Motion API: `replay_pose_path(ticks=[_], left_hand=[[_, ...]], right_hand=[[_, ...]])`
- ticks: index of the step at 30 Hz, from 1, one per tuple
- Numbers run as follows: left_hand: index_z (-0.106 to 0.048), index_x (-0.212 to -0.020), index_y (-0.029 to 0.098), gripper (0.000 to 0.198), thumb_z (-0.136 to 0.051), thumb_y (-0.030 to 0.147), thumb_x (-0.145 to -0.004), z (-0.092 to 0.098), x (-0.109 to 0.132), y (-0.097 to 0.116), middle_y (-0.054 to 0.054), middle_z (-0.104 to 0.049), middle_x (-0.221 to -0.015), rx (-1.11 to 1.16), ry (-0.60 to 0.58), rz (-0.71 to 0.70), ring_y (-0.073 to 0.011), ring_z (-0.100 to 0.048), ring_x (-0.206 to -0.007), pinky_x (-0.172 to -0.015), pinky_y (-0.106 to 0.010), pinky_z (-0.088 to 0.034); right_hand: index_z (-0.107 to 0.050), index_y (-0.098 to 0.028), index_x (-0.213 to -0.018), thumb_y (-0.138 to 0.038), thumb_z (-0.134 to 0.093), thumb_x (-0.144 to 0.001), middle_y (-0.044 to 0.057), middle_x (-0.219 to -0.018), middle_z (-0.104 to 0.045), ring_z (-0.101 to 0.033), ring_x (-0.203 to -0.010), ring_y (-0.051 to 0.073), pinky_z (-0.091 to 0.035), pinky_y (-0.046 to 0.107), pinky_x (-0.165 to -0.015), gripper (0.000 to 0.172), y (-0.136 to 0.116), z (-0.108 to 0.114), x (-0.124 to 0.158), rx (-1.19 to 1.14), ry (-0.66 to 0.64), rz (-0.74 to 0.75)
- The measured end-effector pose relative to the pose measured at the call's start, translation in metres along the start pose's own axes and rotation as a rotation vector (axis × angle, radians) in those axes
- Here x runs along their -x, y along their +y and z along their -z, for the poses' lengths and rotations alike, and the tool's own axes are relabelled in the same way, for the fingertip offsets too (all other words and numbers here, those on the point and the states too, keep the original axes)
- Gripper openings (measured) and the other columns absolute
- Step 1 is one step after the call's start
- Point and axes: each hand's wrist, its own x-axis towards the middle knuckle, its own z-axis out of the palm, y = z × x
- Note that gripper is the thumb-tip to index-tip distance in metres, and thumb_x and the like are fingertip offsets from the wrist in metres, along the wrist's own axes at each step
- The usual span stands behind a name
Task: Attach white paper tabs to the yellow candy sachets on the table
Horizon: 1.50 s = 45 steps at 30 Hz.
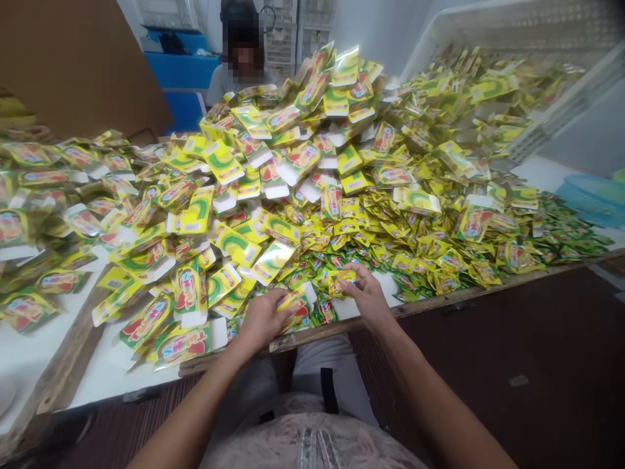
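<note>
Near the table's front edge, my left hand [263, 319] grips a small yellow-green box [297, 311] with its white flap raised. To its right, my right hand [364, 291] pinches a small yellow packet [340, 284] between thumb and fingers. Yellow boxes [234, 244] lie heaped to the left and behind my hands. Yellow packets [424, 251] spread out to the right, with green packets [561, 228] beyond them. A few green packets also lie just under and between my hands.
A white table [117, 365] has a wooden front rim. At the back right a white crate [551, 130] lies tipped, full of packets. A blue basket [593, 198] stands at the right. Behind the heap is a person [215, 85]; brown cardboard [83, 58] rises at the left.
</note>
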Motion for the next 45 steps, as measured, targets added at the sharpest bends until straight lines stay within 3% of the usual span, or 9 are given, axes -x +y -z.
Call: replay_pose_path(ticks=[4, 7, 15, 21, 25, 28, 34, 40, 45], left_hand=[[-0.066, -0.091, 0.016, 0.037, -0.059, 0.049, -0.076, 0.002, 0.008, -0.007, -0.006, -0.070, -0.094, 0.479, 0.043, 0.044, -0.0228, -0.063, -0.088, -0.078, -0.029, -0.046], [-0.065, -0.086, 0.015, 0.038, -0.063, 0.050, -0.072, 0.000, 0.013, -0.010, -0.005, -0.070, -0.087, 0.723, 0.032, 0.111, -0.0205, -0.063, -0.081, -0.071, -0.027, -0.047], [-0.066, -0.086, 0.014, 0.036, -0.072, 0.045, -0.067, -0.004, 0.015, -0.006, -0.004, -0.070, -0.083, 0.831, -0.050, 0.127, -0.0168, -0.062, -0.072, -0.068, -0.026, -0.048], [-0.064, -0.088, 0.015, 0.039, -0.077, 0.042, -0.064, -0.002, 0.014, -0.004, -0.004, -0.071, -0.085, 0.955, -0.079, 0.149, -0.0156, -0.063, -0.075, -0.070, -0.025, -0.049], [-0.065, -0.089, 0.013, 0.039, -0.079, 0.040, -0.063, -0.005, 0.018, -0.005, -0.004, -0.071, -0.079, 1.114, -0.120, 0.220, -0.0143, -0.064, -0.067, -0.065, -0.023, -0.049], [-0.066, -0.095, 0.014, 0.042, -0.080, 0.035, -0.062, -0.008, 0.019, -0.004, -0.004, -0.072, -0.081, 1.221, -0.139, 0.237, -0.0142, -0.066, -0.067, -0.067, -0.023, -0.050], [-0.066, -0.102, 0.016, 0.045, -0.081, 0.029, -0.061, -0.010, 0.018, 0.000, -0.004, -0.073, -0.087, 1.324, -0.106, 0.240, -0.0148, -0.068, -0.074, -0.073, -0.024, -0.052], [-0.068, -0.096, 0.012, 0.050, -0.084, 0.034, -0.053, -0.007, 0.020, 0.002, -0.006, -0.073, -0.083, 1.285, -0.042, 0.274, -0.0184, -0.067, -0.072, -0.071, -0.028, -0.052], [-0.067, -0.098, 0.013, 0.053, -0.083, 0.038, -0.054, -0.007, 0.019, 0.002, -0.008, -0.073, -0.092, 1.176, 0.039, 0.245, -0.0211, -0.067, -0.082, -0.077, -0.031, -0.051]], right_hand=[[-0.055, -0.021, -0.093, -0.038, -0.054, -0.079, -0.001, -0.080, -0.053, -0.044, -0.065, 0.013, -0.037, 0.025, -0.062, 0.022, -0.014, -0.005, 0.001, 0.164, -0.189, 0.120], [-0.056, -0.021, -0.091, -0.032, -0.051, -0.082, -0.001, -0.079, -0.055, -0.044, -0.064, 0.013, -0.035, 0.024, -0.062, 0.015, -0.022, -0.006, -0.005, 0.358, -0.334, 0.172], [-0.060, -0.020, -0.092, -0.011, -0.051, -0.079, 0.002, -0.082, -0.060, -0.051, -0.077, 0.016, -0.035, 0.025, -0.070, 0.019, -0.044, -0.007, -0.019, 0.732, -0.542, 0.317], [-0.053, -0.021, -0.103, -0.020, -0.051, -0.083, 0.001, -0.085, -0.059, -0.047, -0.066, 0.014, -0.035, 0.024, -0.065, 0.020, -0.055, -0.011, -0.019, 0.681, -0.529, 0.274], [-0.053, -0.021, -0.099, -0.021, -0.055, -0.080, 0.001, -0.092, -0.059, -0.051, -0.076, 0.015, -0.039, 0.027, -0.071, 0.019, -0.049, -0.016, -0.015, 0.544, -0.547, 0.279], [-0.053, -0.021, -0.098, -0.024, -0.063, -0.074, 0.002, -0.090, -0.058, -0.054, -0.084, 0.016, -0.041, 0.028, -0.076, 0.027, -0.039, -0.021, -0.014, 0.356, -0.407, 0.271], [-0.050, -0.019, -0.100, -0.032, -0.066, -0.070, 0.001, -0.080, -0.055, -0.054, -0.074, 0.015, -0.045, 0.028, -0.069, 0.036, -0.025, -0.034, -0.003, 0.176, -0.099, 0.247], [-0.049, -0.020, -0.104, -0.034, -0.063, -0.075, 0.001, -0.079, -0.062, -0.060, -0.072, 0.016, -0.047, 0.028, -0.067, 0.035, -0.025, -0.036, 0.012, 0.129, -0.222, 0.152], [-0.051, -0.021, -0.095, -0.029, -0.060, -0.077, 0.000, -0.073, -0.065, -0.062, -0.069, 0.017, -0.046, 0.028, -0.065, 0.022, -0.028, -0.034, 0.020, 0.209, -0.202, 0.165]])
